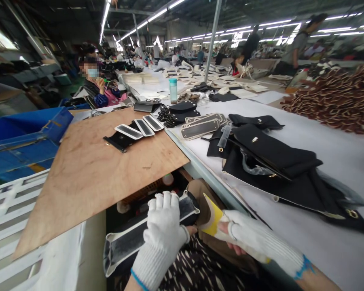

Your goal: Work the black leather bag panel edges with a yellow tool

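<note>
My left hand (164, 226), in a white knit glove, is closed over a long black strip with a pale border (130, 240), holding it across my lap. My right hand (245, 234), also gloved, grips a tool whose yellow flat tip (212, 220) touches the strip's far end. Both hands are low, below the table edge. On the plywood board (87, 173) lie three similar bordered strips (139, 128) on a black piece.
The white table (321, 133) at right carries black bag parts (276, 161), more bordered strips (200, 127), a teal bottle (173, 90) and a brown stack (336, 101). Blue bins (24, 141) sit at left. A masked person (95, 87) sits beyond the board; others work farther back.
</note>
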Demonstrator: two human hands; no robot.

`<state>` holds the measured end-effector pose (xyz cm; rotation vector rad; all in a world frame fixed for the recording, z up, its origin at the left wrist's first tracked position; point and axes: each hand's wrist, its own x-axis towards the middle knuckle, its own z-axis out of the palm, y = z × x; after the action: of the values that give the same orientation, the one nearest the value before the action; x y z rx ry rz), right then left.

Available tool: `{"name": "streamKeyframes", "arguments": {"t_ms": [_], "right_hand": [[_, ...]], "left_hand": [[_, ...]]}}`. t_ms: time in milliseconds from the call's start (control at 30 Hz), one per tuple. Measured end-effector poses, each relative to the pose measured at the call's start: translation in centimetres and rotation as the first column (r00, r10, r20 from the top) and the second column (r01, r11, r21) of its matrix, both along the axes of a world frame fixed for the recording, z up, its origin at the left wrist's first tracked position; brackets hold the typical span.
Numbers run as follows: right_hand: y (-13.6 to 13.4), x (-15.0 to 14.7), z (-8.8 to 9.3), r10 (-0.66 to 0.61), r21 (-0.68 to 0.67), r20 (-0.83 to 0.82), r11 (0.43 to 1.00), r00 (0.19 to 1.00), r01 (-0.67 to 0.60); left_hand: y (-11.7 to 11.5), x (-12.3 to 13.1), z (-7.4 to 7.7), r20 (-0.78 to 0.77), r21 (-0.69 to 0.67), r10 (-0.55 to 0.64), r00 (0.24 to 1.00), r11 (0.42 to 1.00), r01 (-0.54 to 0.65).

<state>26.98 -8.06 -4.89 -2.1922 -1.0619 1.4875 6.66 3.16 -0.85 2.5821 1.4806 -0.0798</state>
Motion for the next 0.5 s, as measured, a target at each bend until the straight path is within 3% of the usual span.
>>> {"name": "streamKeyframes", "arguments": {"t_ms": [200,500], "right_hand": [[2.8,-1.7,-0.5,0.025,0.023,-0.101,0.999,0.995,-0.023],[3.9,-1.6,-1.4,0.069,-0.022,-0.108,0.997,0.992,-0.072]], "left_hand": [[0.2,0.1,-0.3,0.007,-0.006,0.006,1.000,1.000,-0.005],[0.7,0.4,-1.0,0.019,-0.031,0.018,1.000,0.999,-0.017]]}}
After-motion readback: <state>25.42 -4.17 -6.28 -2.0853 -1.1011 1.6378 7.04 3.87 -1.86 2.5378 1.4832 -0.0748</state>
